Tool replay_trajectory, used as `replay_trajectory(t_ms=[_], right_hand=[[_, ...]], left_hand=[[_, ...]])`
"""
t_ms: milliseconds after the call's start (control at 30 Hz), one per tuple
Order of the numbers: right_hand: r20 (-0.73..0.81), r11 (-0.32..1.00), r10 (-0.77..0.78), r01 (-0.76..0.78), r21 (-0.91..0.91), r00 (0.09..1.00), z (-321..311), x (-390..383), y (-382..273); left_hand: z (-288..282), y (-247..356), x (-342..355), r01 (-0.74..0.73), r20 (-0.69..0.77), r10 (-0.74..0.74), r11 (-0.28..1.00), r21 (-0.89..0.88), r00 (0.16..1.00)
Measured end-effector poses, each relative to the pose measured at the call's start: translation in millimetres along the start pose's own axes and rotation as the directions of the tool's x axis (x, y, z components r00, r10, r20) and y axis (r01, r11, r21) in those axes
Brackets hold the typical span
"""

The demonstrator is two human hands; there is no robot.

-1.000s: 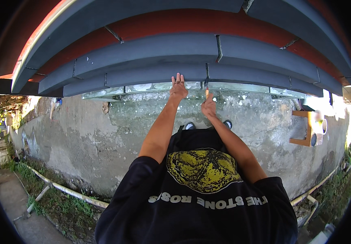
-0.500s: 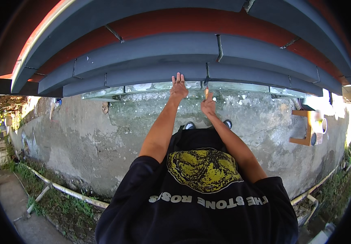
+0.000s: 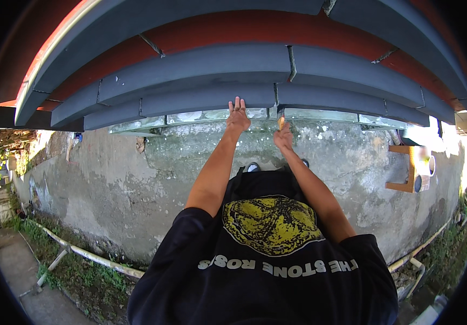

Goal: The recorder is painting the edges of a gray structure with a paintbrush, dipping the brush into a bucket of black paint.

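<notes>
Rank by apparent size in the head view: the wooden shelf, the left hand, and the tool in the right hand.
1. wooden shelf, though it lies farther off, so unsure
2. left hand
3. small yellowish tool in the right hand

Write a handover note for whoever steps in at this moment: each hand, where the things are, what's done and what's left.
Left hand: flat, fingers spread against the lowest grey step, holding nothing.
Right hand: grip shut on a small yellowish tool, its tip at the joint between two step pieces.
Concrete floor underfoot; a wooden stand with pots sits off to the right.
Done: cannot tell how much of the joint is worked. Left: likely the joints further along.
</notes>
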State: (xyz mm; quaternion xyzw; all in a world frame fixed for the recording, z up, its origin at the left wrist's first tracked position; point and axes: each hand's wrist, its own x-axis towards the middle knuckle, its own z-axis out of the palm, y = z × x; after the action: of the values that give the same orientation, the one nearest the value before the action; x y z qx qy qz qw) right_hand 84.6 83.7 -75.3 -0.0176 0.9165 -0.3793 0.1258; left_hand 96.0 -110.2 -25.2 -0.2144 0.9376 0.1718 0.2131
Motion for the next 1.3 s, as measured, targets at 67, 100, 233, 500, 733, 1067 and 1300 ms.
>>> replay_trajectory(t_ms=[67, 100, 233, 500, 733, 1067, 1300], right_hand=[[0.004, 0.999, -0.030, 0.030, -0.040, 1.000, -5.8, -1.8, -3.2], [0.044, 0.996, -0.038, 0.041, -0.080, 0.998, -11.5, -4.9, -0.9], [0.105, 0.979, -0.029, 0.049, -0.198, 0.994, -28.8, -1.6, 7.9], [0.063, 0.974, -0.067, 0.079, -0.213, 0.996, -44.1, 16.7, 10.4], [0.074, 0.955, -0.109, 0.125, -0.270, 0.991, -47.9, 11.7, 8.9], [0.052, 0.971, -0.055, 0.065, -0.231, 0.997, -53.5, 11.0, 7.7], [0.032, 0.982, -0.099, 0.103, -0.160, 0.995, -59.7, 1.8, 5.4]], left_hand=[[1.4, -0.6, 2.8, 0.002, 0.012, -0.002, 1.000, -0.009, 1.000], [5.3, -4.0, 5.7, -0.012, -0.012, 0.012, 1.000, 0.021, 1.000], [7.4, -5.0, 7.2, -0.003, -0.014, 0.004, 1.000, 0.029, 1.000], [6.2, -4.5, 8.7, -0.021, -0.019, 0.022, 0.999, 0.036, 1.000], [11.4, -7.4, 12.4, -0.032, -0.032, 0.034, 0.998, 0.059, 0.999], [-5.4, 5.4, -1.7, -0.005, 0.024, 0.005, 1.000, 0.026, 1.000], [2.0, -3.5, 4.4, -0.029, -0.013, 0.030, 0.999, 0.043, 0.999]])
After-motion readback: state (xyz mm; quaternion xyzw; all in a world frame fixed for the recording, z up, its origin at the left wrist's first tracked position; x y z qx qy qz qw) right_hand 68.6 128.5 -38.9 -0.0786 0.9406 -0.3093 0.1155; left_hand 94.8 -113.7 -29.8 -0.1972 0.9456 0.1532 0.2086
